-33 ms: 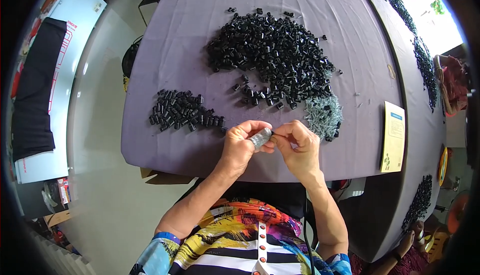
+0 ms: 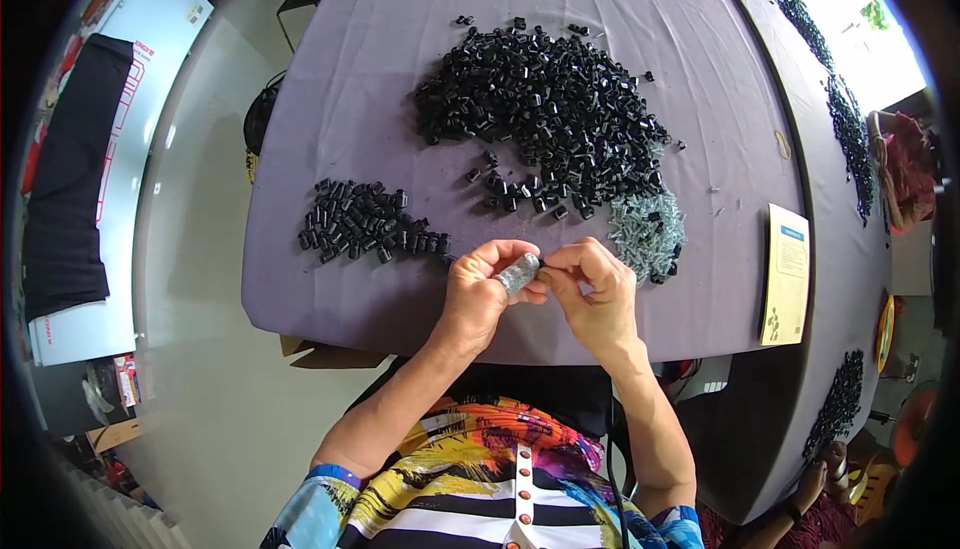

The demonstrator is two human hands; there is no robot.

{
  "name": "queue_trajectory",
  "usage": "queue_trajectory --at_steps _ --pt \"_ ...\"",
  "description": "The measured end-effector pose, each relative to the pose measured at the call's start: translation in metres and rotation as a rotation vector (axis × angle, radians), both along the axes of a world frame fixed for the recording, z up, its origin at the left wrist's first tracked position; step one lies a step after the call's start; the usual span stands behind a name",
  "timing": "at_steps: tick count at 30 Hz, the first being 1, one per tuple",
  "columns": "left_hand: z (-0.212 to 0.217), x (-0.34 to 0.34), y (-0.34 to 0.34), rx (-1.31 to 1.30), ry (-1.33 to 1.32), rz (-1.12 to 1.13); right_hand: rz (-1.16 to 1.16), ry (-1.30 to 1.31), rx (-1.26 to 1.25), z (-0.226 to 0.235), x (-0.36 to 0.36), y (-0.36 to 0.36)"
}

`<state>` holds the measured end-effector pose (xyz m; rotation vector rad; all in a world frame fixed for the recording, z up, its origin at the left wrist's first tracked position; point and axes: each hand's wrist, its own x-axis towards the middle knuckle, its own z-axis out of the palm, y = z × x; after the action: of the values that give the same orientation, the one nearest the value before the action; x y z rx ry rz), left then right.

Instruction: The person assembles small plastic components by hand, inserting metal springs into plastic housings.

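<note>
My left hand (image 2: pixel 478 289) and my right hand (image 2: pixel 598 294) meet just above the table's near edge. A grey wrapping (image 2: pixel 518 275) shows on the left thumb. At its tip a small black plastic piece (image 2: pixel 541 262) is pinched, mostly hidden by the fingers. My right thumb and forefinger close together against this piece; whether they hold something else is hidden. Beyond the hands spreads a big heap of small black plastic clips (image 2: pixel 560 99). A pile of thin, clear-grey pins (image 2: pixel 645 229) adjoins it, close to my right hand. Left of my hands lies a smaller cluster of black clips (image 2: pixel 365 219).
A grey cloth (image 2: pixel 330 99) covers the table. A yellow printed card (image 2: pixel 787 274) lies at the right, with a few stray pins (image 2: pixel 718 199) nearby. On the adjoining right table are more black heaps (image 2: pixel 838 399), and another person's hands (image 2: pixel 825 474) rest by its edge.
Both hands have shifted very slightly left, still pinched together around the small black piece. The heaps have not changed.
</note>
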<state>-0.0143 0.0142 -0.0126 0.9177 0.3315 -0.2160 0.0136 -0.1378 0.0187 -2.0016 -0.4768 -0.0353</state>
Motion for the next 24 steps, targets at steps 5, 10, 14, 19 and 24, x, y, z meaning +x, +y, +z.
queue_trajectory --at_steps 5,10,14,19,24 --pt "-0.006 0.000 0.004 -0.153 -0.004 0.130 -0.020 -0.002 -0.056 0.014 0.024 -0.004" --pt "-0.004 0.002 0.004 -0.132 0.014 0.122 -0.010 -0.405 -0.491 0.001 0.044 0.004" --pt "-0.005 0.001 0.001 -0.152 0.005 0.110 -0.007 -0.404 -0.546 -0.004 0.050 0.002" --pt "-0.002 0.003 -0.001 -0.095 0.007 0.153 0.025 -0.523 -0.542 0.001 0.041 0.007" --pt "0.000 0.003 -0.005 -0.055 0.001 0.140 -0.020 0.224 0.189 -0.009 0.006 0.005"
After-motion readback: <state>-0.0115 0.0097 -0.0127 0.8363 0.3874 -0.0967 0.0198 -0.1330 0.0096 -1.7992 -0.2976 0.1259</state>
